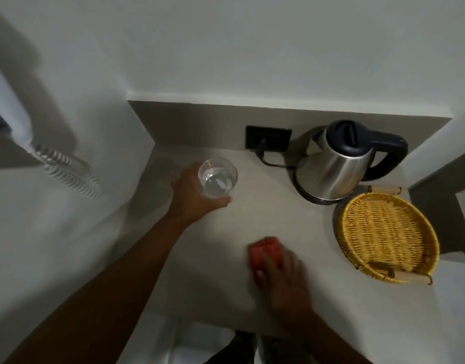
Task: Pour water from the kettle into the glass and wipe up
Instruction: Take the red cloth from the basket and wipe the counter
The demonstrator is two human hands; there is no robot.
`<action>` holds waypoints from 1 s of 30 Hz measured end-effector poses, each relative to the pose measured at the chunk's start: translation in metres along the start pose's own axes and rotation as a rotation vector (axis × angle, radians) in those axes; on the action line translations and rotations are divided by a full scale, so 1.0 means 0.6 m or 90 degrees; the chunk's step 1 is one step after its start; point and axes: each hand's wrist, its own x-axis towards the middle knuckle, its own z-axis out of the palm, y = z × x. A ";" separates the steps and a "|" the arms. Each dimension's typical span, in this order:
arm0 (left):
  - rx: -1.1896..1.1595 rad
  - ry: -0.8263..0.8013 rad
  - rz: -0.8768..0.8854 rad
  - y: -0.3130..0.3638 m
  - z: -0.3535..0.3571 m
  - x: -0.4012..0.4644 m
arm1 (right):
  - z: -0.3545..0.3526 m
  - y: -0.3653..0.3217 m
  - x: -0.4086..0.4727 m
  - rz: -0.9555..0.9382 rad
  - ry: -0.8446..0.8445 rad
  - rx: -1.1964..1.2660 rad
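Observation:
A clear glass (217, 177) with water in it stands at the back left of the pale counter (252, 216). My left hand (193, 195) is wrapped around the glass from the left. The steel kettle (333, 169), with a dark lid and handle, sits on its base at the back right, upright. Near the front of the counter my right hand (283, 277) lies flat on a red cloth (262, 252) and presses it to the surface; the hand is blurred.
A yellow wicker tray (386, 232) lies to the right, in front of the kettle. A black wall socket (268, 139) with the kettle's plug is behind the counter. A white phone with a coiled cord (68, 172) hangs on the left wall.

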 end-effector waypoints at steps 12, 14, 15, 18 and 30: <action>0.040 -0.021 -0.025 0.004 0.013 -0.042 | 0.048 -0.105 0.057 -0.033 -0.058 -0.058; 0.029 -0.017 -0.034 0.005 0.012 -0.042 | 0.040 -0.055 0.001 0.000 -0.052 -0.025; 0.022 -0.012 -0.038 0.005 0.010 -0.044 | 0.028 -0.023 -0.012 0.051 -0.039 -0.025; 0.007 0.004 -0.045 0.007 0.010 -0.060 | -0.027 0.053 0.040 0.171 0.062 -0.067; 0.001 -0.008 -0.049 0.014 0.028 -0.072 | 0.014 -0.097 0.100 -0.053 -0.034 -0.041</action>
